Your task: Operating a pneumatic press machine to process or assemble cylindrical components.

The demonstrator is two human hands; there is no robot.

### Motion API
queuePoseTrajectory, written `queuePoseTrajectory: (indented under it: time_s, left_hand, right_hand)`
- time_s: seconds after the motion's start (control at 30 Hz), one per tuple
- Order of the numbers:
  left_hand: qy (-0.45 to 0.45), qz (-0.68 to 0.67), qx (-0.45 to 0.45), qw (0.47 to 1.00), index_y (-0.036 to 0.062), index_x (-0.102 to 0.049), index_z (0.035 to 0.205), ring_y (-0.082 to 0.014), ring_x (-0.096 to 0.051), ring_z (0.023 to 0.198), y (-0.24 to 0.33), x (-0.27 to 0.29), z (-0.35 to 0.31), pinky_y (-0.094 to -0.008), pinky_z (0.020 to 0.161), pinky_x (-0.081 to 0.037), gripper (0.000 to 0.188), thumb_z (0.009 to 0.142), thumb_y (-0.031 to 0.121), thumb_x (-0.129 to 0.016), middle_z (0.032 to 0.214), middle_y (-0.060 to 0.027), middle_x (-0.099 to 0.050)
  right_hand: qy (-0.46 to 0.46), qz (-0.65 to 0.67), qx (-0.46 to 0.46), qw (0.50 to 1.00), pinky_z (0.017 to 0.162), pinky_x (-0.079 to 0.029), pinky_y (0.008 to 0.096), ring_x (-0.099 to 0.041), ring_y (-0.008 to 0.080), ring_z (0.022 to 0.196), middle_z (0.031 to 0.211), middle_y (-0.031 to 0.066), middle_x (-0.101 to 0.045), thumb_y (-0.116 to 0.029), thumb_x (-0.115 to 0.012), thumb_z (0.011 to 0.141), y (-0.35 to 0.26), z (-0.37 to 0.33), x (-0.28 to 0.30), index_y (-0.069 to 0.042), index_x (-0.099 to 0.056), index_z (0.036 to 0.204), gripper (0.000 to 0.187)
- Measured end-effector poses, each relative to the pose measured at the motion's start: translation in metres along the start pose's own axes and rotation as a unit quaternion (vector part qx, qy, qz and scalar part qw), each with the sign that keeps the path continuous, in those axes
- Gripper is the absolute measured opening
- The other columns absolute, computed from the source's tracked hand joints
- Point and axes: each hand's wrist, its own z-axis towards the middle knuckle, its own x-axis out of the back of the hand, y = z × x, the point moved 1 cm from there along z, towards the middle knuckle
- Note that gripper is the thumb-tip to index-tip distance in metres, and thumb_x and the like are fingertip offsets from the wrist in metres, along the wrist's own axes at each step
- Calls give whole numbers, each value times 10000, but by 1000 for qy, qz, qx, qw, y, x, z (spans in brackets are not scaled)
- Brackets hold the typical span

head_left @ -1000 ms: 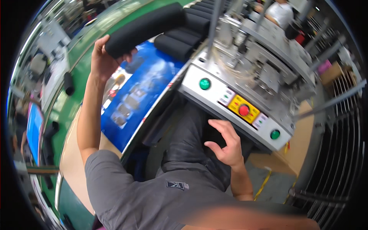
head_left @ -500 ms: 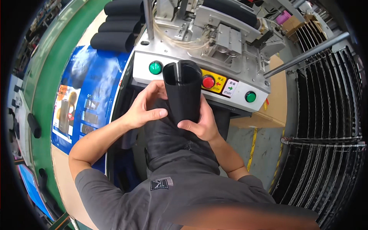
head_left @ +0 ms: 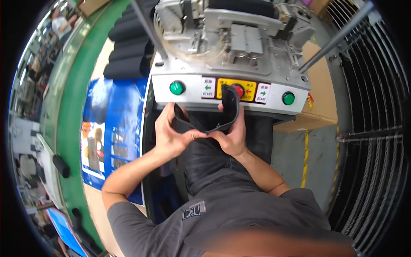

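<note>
black sheet (head_left: 231, 109), edges apart, between hands (head_left: 169, 138)

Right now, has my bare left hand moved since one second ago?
Yes: against the round green left button on the grey metal machine, the bare left hand has moved right and down in the picture, from left of it to below it.

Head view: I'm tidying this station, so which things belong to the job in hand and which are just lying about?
Likely in the job:
black curved thin-walled piece, in left hand and right hand
silver metal machine
matte black cylindrical rolls

Probably just lying about:
glossy blue printed sheet
brown cardboard box
</note>
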Motion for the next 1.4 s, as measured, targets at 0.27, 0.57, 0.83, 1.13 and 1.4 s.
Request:
queuePoseTrajectory:
  time_s: [0.27,0.57,0.83,1.13,1.4]
  left_hand:
    - [-132,137,-350,917,42,-660,1161,-293,-572,1032,67,-20,94,-437,1031,-449,638,816,480,-971,1099,-98,-647]
    - [-111,378,-310,865,41,-652,1380,-395,-665,1153,65,-11,369,-511,1035,-536,563,979,405,-804,1269,-171,-727]
    - [-46,482,-397,780,28,-516,1556,-394,-672,1142,124,-25,317,-480,1058,-530,807,879,279,-876,1295,-197,-669]
    - [-225,306,-370,848,34,-616,1389,-354,-666,1147,61,2,61,-459,998,-560,765,709,213,-921,1337,-159,-655]
    - [-450,293,-232,811,-3,-621,1339,-401,-704,1152,-70,-14,30,-481,1036,-563,697,796,302,-934,1240,-192,-721]
  right_hand:
    - [-168,200,-62,963,1138,-481,393,-651,269,1283,1514,154,-640,29,-884,784,-24,14,62,-20,-477,1593,907]
    - [-93,372,-39,923,1124,-533,454,-691,356,1287,1559,202,-615,-416,-767,993,-58,-10,70,-12,-434,1659,847]
    - [-89,408,-73,906,1108,-546,527,-691,406,1292,1455,228,-675,-764,-640,1003,-21,-31,121,-21,-438,1659,1011]
    - [81,-391,241,885,1036,-521,408,-676,328,1159,1335,145,-707,-253,-950,792,-177,95,146,-37,-618,1528,836]
    - [-49,-702,293,647,1078,-527,450,-677,381,1191,1387,123,-718,-352,-829,920,-207,267,99,-138,-585,1597,750]
